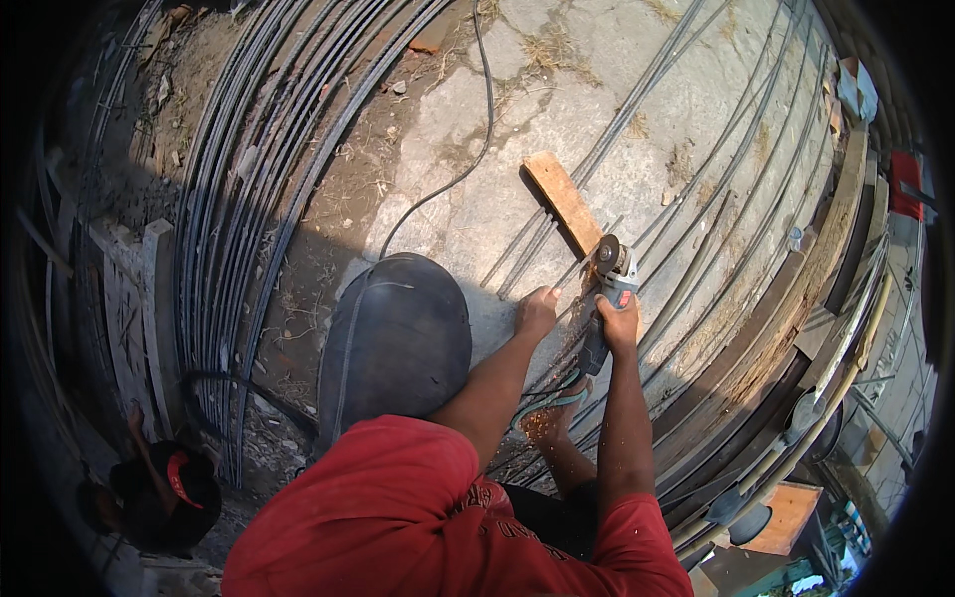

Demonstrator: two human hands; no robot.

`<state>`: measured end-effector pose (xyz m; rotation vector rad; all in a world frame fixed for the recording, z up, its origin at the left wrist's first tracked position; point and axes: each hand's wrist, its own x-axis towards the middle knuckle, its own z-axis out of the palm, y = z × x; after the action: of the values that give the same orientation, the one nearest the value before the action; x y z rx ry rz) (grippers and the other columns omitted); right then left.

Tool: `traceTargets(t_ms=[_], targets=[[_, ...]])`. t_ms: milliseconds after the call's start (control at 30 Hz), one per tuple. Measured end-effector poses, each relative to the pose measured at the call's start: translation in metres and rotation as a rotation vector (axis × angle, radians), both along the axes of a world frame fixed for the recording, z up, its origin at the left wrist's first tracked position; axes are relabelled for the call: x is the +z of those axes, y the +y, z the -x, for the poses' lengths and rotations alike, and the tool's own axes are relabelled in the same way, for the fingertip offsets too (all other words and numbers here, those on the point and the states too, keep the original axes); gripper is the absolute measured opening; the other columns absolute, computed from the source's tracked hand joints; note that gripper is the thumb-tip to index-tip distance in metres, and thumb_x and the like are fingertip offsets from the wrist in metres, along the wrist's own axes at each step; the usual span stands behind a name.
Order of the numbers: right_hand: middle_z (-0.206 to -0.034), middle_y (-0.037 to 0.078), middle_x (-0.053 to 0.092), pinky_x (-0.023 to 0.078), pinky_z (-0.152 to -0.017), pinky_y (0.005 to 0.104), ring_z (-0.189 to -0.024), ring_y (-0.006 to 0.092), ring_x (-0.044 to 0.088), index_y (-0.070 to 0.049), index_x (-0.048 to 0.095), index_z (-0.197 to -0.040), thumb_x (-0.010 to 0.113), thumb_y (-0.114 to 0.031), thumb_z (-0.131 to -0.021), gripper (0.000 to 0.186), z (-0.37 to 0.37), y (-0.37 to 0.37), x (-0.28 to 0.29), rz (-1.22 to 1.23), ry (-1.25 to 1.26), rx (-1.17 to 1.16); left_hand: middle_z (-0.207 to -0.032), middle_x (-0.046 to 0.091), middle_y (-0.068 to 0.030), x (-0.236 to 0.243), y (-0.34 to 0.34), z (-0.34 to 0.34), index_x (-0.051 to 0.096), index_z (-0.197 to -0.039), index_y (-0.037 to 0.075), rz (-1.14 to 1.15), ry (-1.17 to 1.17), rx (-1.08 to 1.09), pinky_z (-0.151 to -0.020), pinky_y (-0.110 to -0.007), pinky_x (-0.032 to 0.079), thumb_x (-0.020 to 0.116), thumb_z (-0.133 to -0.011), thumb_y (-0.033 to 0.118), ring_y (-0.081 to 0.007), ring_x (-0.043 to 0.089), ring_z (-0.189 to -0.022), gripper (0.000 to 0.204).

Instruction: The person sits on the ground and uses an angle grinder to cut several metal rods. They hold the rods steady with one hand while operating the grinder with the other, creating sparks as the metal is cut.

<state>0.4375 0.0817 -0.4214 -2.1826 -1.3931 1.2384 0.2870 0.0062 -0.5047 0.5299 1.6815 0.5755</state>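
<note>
Right grip [619,323] wraps firmly round the grey, long-bodied angle grinder [594,346]; left grip [538,312], nearer, pinches a thin dark steel rod [572,275] slanting ahead, rightward.

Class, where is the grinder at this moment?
In the head view, the grinder is right of centre, held in the right hand, its disc beside the lower end of the wooden board.

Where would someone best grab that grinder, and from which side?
Probably around the grinder's long, slim body, from the person's right, where the right hand holds it. The body points back toward the person, while the disc sits at the far end, so a grip there stays behind it.
</note>
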Motion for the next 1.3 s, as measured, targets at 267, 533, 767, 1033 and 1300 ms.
traceTargets(t_ms=[267, 533, 767, 1033, 1300], targets=[[-0.103, 0.009, 0.072, 0.054, -0.082, 0.0353, -0.088, 0.0188, 0.067, 0.001, 0.064, -0.118, 0.080, -0.020, -0.084, 0.043, 0.002, 0.001, -0.001, -0.002, 0.002, 0.007, -0.098, 0.069, -0.0234, -0.003, -0.001, 0.000, 0.068, -0.101, 0.007, 0.005, 0.009, 0.008, -0.086, -0.053, 0.049, 0.051, -0.103, 0.048, -0.0454, 0.064, -0.097, 0.045], [-0.105, 0.010, 0.071, 0.054, -0.083, 0.0358, -0.090, 0.0188, 0.067, 0.001, 0.062, -0.122, 0.080, -0.021, -0.084, 0.047, -0.005, 0.000, -0.006, 0.000, -0.032, 0.007, -0.100, 0.070, -0.0225, 0.001, 0.001, -0.002, 0.068, -0.103, 0.009, 0.018, 0.014, -0.004, -0.088, -0.053, 0.049, 0.050, -0.103, 0.050, -0.0453, 0.064, -0.100, 0.045], [-0.104, 0.011, 0.072, 0.054, -0.082, 0.0356, -0.090, 0.0195, 0.068, 0.001, 0.064, -0.118, 0.080, -0.021, -0.084, 0.044, 0.001, 0.002, 0.002, -0.001, -0.041, 0.035, -0.099, 0.069, -0.0233, -0.005, -0.002, -0.004, 0.068, -0.102, 0.009, -0.001, 0.028, 0.006, -0.088, -0.053, 0.049, 0.052, -0.103, 0.048, -0.0460, 0.064, -0.099, 0.043], [-0.103, 0.010, 0.072, 0.054, -0.083, 0.0360, -0.090, 0.0203, 0.068, 0.001, 0.064, -0.118, 0.079, -0.021, -0.085, 0.042, -0.001, 0.001, -0.003, -0.018, -0.002, 0.020, -0.097, 0.069, -0.0236, -0.009, -0.004, -0.006, 0.068, -0.100, 0.008, -0.029, 0.046, 0.010, -0.087, -0.053, 0.049, 0.053, -0.103, 0.047, -0.0462, 0.064, -0.098, 0.042], [-0.107, 0.009, 0.072, 0.053, -0.087, 0.0351, -0.093, 0.0198, 0.067, 0.001, 0.064, -0.119, 0.077, -0.018, -0.086, 0.041, -0.003, -0.001, -0.004, -0.012, -0.023, 0.034, -0.095, 0.069, -0.0231, -0.009, -0.005, -0.007, 0.067, -0.099, 0.007, -0.046, 0.056, 0.019, -0.086, -0.054, 0.049, 0.053, -0.104, 0.047, -0.0462, 0.065, -0.097, 0.043]])
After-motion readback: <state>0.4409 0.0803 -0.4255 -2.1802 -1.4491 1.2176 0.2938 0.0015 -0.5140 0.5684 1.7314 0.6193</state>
